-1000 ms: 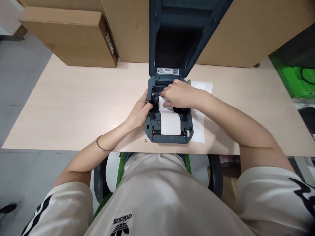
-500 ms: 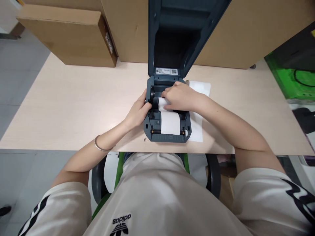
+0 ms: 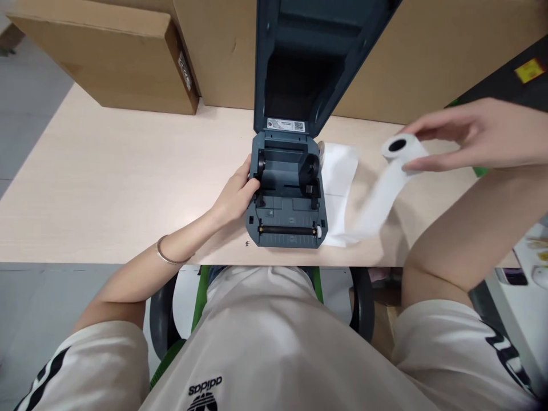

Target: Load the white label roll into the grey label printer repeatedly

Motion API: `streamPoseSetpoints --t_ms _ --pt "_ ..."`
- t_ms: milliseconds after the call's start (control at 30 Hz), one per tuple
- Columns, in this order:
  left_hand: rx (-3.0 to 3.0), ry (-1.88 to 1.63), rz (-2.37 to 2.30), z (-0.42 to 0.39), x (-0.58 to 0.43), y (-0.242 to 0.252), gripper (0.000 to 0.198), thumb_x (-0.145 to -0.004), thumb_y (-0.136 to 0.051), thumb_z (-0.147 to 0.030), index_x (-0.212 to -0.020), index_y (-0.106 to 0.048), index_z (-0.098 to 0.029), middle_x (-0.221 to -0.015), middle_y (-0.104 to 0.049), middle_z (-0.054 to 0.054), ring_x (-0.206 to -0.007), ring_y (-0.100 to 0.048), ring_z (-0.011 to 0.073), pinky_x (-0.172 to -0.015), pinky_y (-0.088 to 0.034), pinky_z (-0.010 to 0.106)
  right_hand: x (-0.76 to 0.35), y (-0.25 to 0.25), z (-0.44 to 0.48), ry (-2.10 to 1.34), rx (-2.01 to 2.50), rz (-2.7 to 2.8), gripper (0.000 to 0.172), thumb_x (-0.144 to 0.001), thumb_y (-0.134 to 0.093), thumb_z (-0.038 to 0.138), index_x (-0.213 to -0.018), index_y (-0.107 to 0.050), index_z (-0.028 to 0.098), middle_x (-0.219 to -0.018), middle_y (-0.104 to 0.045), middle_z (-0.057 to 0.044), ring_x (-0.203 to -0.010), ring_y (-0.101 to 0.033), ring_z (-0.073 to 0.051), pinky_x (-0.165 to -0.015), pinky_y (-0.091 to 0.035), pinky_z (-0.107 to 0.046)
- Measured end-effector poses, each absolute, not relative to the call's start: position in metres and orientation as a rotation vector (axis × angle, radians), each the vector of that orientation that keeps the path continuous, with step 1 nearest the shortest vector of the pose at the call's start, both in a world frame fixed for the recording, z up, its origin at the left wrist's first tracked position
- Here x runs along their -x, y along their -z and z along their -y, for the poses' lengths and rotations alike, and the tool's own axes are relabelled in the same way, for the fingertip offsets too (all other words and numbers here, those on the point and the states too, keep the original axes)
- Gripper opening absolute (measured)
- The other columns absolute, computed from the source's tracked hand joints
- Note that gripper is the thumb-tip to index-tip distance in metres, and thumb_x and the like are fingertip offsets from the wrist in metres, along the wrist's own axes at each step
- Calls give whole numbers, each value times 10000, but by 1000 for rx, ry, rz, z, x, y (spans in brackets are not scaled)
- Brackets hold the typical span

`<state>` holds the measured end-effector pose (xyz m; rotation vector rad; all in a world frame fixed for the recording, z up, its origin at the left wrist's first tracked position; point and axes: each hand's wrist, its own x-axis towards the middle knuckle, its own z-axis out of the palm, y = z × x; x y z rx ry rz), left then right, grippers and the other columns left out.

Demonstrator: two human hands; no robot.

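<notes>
A dark blue-grey label printer [image 3: 286, 205] stands on the table with its lid [image 3: 312, 68] raised and its inner bay bare. My left hand [image 3: 237, 194] grips the printer's left side, thumb over the edge. Off to the right, above the table, my right hand [image 3: 454, 137] pinches a small white paper roll [image 3: 405, 147] with a dark core. From the roll a loose strip of paper hangs down, blurred, towards a white paper sheet [image 3: 338, 182] lying against the printer's right side.
A brown cardboard box [image 3: 124, 63] rests at the back left of the table [image 3: 128, 182]. Behind the printer stands a large cardboard panel [image 3: 428, 63]. A dark object with a yellow label [image 3: 530, 71] is at the right edge. The chair's armrests flank my body.
My right hand has moved out of the printer to the right, taking the paper roll and its strip with it. My left hand stays on the printer's side.
</notes>
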<state>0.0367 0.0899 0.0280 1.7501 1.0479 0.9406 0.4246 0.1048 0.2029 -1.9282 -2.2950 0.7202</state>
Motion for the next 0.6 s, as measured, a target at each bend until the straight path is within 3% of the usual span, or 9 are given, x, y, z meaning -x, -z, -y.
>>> streamPoseSetpoints --t_ms 33,100,233,300,467,600 --pt "-1743 -940 -1055 -90 -37 -28 766 -875 -485 -274 -1631 -483 -150 -1715 -558 83 -1602 -502 329 -1366 -385 458 -445 -197 -111 -747 2045 2308 829 -447 -824 959 -994 -789 336 -1073 -782 -102 -904 -670 -260 -866 -529 -480" --pt "-1731 -941 -1068 -90 -37 -27 752 -881 -486 -280 -1623 -493 -162 -1700 -575 78 -1582 -522 327 -1356 -399 458 -474 -175 -124 -947 2156 2305 798 -498 -854 887 -1049 -801 312 -1191 -788 -102 -1001 -700 -270 -895 -533 -454" --pt "-1714 -959 -1075 -89 -38 -28 744 -876 -482 -282 -1608 -515 -152 -1691 -585 80 -1573 -531 321 -1344 -415 424 -479 -124 -145 -1237 2164 2320 585 -741 -801 720 -1098 -811 256 -1270 -791 -110 -1116 -705 -262 -1037 -512 -427" --pt "-1724 -963 -1070 -89 -38 -28 738 -876 -479 -283 -1601 -523 -154 -1685 -591 76 -1570 -533 327 -1338 -423 427 -469 -104 -151 -1183 2143 2342 567 -793 -773 689 -1152 -805 252 -1330 -778 -119 -1170 -695 -286 -1079 -514 -434" --pt "-1724 -948 -1077 -89 -37 -29 742 -856 -486 -267 -1589 -537 -167 -1682 -594 55 -1578 -526 328 -1351 -410 436 -462 -78 -161 -963 2187 2278 731 -699 -764 672 -1302 -766 258 -1384 -750 -112 -1277 -682 -388 -1171 -547 -528" --pt "-1688 -953 -1087 -89 -37 -30 739 -840 -503 -266 -1571 -558 -171 -1688 -591 48 -1583 -518 342 -1362 -396 459 -465 -75 -159 -916 2180 2281 758 -702 -773 568 -1387 -737 246 -1426 -728 -122 -1285 -691 -389 -1191 -558 -536"
